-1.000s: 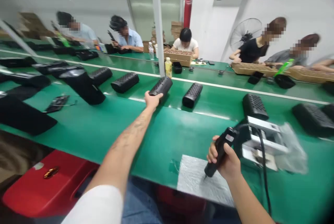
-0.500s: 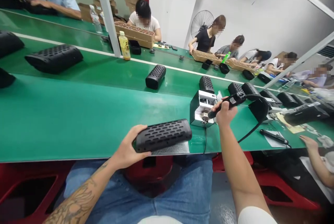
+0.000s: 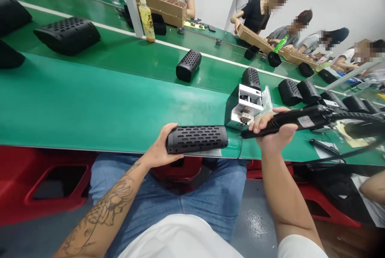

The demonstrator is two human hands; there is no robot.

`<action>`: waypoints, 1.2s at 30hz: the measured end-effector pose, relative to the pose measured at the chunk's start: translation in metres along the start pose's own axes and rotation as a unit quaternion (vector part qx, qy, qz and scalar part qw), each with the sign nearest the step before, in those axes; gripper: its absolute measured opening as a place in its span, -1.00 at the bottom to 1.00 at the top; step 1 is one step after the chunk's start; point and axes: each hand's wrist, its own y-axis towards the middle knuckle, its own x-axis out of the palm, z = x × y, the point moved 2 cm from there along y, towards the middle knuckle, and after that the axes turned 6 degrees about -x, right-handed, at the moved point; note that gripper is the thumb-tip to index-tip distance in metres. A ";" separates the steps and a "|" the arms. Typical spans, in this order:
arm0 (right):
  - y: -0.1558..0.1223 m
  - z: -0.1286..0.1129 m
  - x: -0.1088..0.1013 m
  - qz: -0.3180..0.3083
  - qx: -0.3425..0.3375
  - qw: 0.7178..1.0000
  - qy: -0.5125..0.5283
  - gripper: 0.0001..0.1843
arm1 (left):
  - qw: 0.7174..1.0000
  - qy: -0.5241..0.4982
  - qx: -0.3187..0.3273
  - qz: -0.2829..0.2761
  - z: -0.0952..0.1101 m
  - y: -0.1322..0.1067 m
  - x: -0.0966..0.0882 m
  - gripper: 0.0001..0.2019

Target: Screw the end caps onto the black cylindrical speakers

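Left hand (image 3: 161, 148): fingers wrapped round left end of black case (image 3: 197, 139), long axis running left-right above table's (image 3: 120, 105) near edge. Right hand (image 3: 275, 135): fingers round screwdriver (image 3: 300, 120), tip pointing left, near case's right end, apart.

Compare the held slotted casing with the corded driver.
Shape: the casing is broad and blocky; the driver is slim and long.
Surface: the casing is slotted in rows; the driver has a pale label.
Grip: the left hand holds the casing by one end; the right hand grips the driver's front part.
Both are black.
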 end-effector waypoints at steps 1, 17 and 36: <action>-0.009 -0.007 0.007 -0.021 0.009 1.000 0.017 -0.25 | 1.000 0.001 -0.003 0.002 0.000 0.000 0.000 0.20; -0.042 0.000 0.045 -0.130 0.076 0.984 0.091 -0.41 | 1.000 -0.019 0.006 0.014 0.003 -0.001 0.005 0.12; -0.036 0.000 0.040 -0.179 0.111 0.974 0.083 -0.44 | 0.999 -0.012 0.044 0.007 0.017 0.005 -0.004 0.13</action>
